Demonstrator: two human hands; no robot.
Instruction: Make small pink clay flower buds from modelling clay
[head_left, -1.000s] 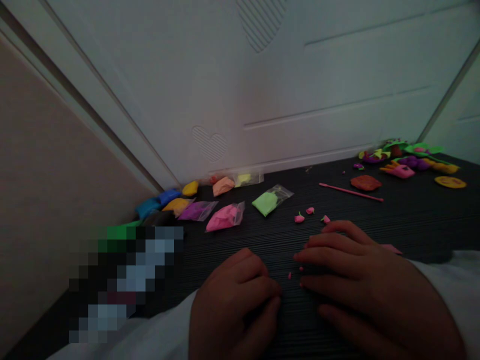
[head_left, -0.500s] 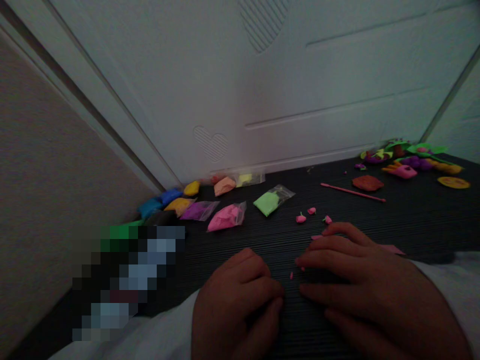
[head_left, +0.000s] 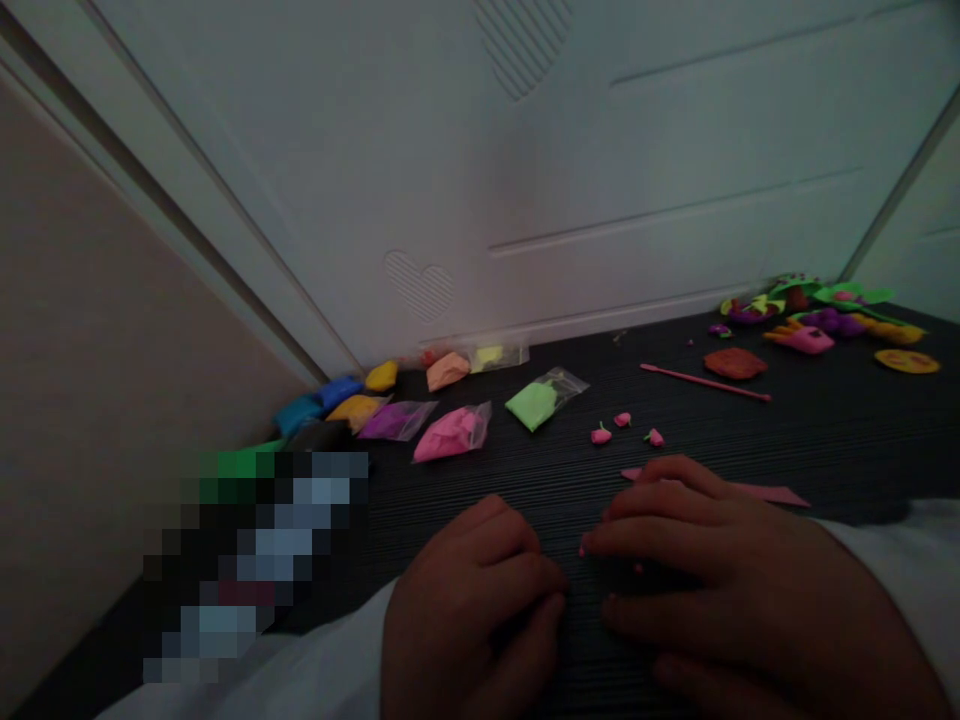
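Spread wide and grasping nothing that we can see, our right hand (head_left: 739, 565) is palm down over the dark ridged tabletop (head_left: 540, 475), one fingertip at a tiny pink clay-like crumb (head_left: 581, 551); touching or just beside, we cannot tell. Another round pink crumb (head_left: 638, 568) lies between two of its fingers. Both are well back from the tabletop's far edge.

We judge the crumbs easy to squash or flick away, since they are so small, the light so dim and the fingers so close. Shifting the palm might also push the long flat pink strip (head_left: 776, 494), partly covered by that hand, into the three pink green-stemmed buds (head_left: 601, 436) towards the far edge, denting their petals.

Our left hand (head_left: 472, 600) is loosely curled, thumb near forefinger; whether it encloses anything, we cannot tell.
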